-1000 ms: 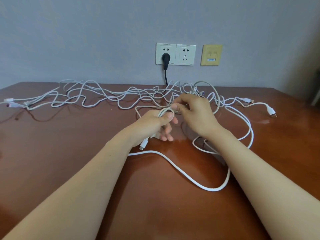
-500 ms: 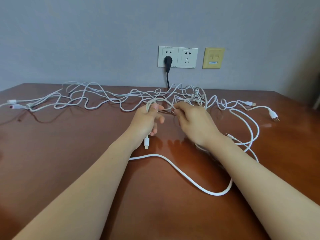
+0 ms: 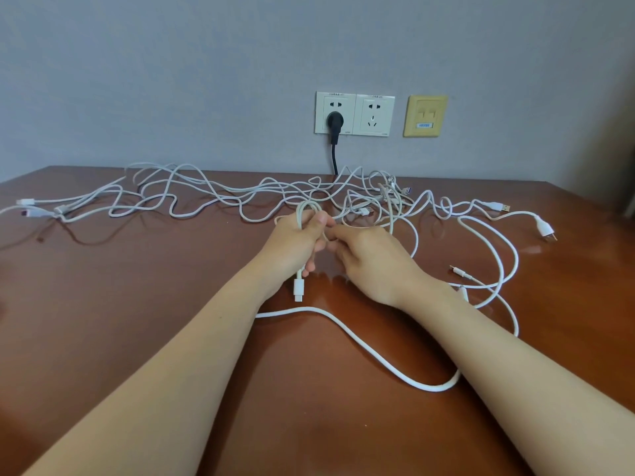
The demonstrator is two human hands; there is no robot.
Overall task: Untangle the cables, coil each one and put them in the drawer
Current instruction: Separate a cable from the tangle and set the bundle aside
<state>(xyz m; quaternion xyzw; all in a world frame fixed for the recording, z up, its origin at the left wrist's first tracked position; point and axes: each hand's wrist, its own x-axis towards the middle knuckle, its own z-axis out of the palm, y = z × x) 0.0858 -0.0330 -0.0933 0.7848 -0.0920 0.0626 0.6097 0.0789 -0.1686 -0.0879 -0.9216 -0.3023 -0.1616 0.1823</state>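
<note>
Below one black plug, left hand gripping one looped white cable, right hand pinching the same cable, several tangled cables on the surface, two sockets

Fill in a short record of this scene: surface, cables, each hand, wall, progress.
surface: brown table
cables: white tangle along the far side; thicker cable curving near the arms
left hand: grips a loop, connector hanging below
right hand: pinches a strand beside the loop
wall: black plug in a socket
progress: no finished coil; no drawer in view
</note>
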